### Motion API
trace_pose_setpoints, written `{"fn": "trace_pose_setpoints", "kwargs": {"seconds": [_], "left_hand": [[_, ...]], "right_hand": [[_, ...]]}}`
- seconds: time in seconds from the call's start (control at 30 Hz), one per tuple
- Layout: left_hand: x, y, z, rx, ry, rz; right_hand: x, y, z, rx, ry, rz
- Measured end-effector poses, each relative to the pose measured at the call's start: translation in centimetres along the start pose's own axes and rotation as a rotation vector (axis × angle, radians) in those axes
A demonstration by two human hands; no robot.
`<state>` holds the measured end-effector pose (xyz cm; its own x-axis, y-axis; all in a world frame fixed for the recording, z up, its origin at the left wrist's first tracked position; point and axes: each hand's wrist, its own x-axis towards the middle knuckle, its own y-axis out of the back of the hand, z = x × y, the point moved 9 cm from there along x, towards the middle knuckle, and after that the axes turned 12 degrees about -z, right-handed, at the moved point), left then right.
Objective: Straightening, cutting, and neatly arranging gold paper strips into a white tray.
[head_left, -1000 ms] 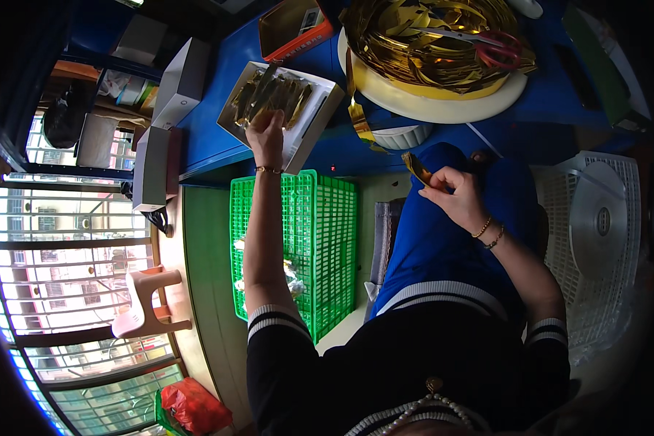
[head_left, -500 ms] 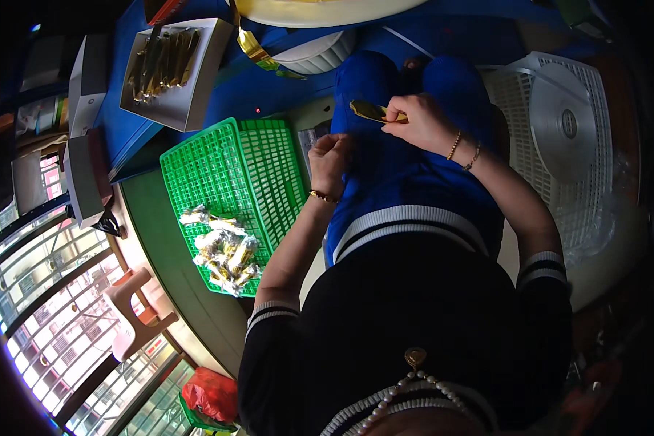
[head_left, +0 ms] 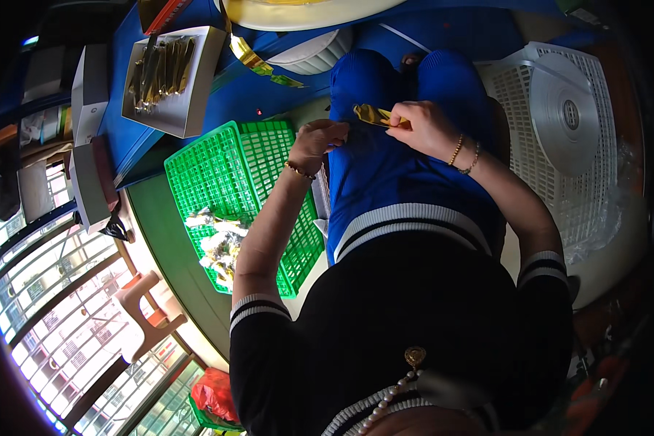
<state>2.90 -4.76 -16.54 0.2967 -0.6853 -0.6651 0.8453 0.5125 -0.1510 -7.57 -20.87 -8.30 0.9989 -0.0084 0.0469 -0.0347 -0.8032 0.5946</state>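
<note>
Upper middle of the frame, gold strip (head_left: 370,114): over the blue trousers (head_left: 385,178), one end clamped in the right grip (head_left: 419,127).
Strip's feel: probably light, slick, easily creased; best pinched by an end.
Left grip (head_left: 315,147): left of the strip, fingers curled; cannot tell whether it holds anything.
</note>
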Motion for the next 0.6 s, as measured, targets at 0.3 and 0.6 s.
{"fn": "trace_pose_setpoints", "kwargs": {"seconds": [0.3,0.6], "left_hand": [[0.1,1.3,4.0,-0.418,-0.249,0.014],[-0.2,1.3,4.8,-0.523,-0.227,0.197]], "right_hand": [[-2.9,3.8,-2.9,-0.046,0.088,0.082],[-2.8,3.5,-3.8,-0.121,0.138,0.127]]}}
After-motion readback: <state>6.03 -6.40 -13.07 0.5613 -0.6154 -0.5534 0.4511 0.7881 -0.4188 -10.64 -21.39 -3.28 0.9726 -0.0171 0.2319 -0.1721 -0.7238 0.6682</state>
